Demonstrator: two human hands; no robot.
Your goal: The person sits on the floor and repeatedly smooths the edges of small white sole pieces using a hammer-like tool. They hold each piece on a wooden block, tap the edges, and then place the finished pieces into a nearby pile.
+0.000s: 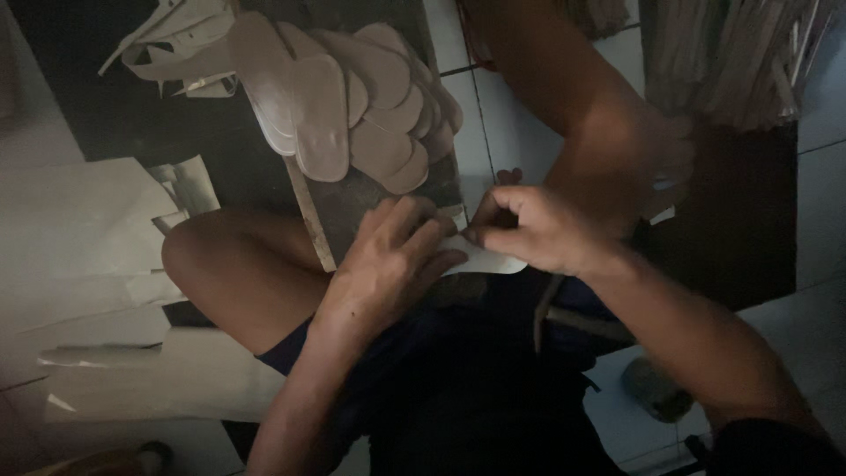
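I sit on the floor with a dark board resting across my left knee. My left hand lies palm down on a pale sole-shaped piece at the board's near corner, fingers spread over it. My right hand pinches the same piece's upper edge between thumb and fingers. Most of the piece is hidden under both hands. A fanned pile of several similar pale sole-shaped cutouts lies on the board's far part.
Large pale sheets lie on the floor to the left. Off-cut scraps sit at the top left. A bundle of pale strips hangs at the top right. White floor tiles show beyond the board. Lighting is dim.
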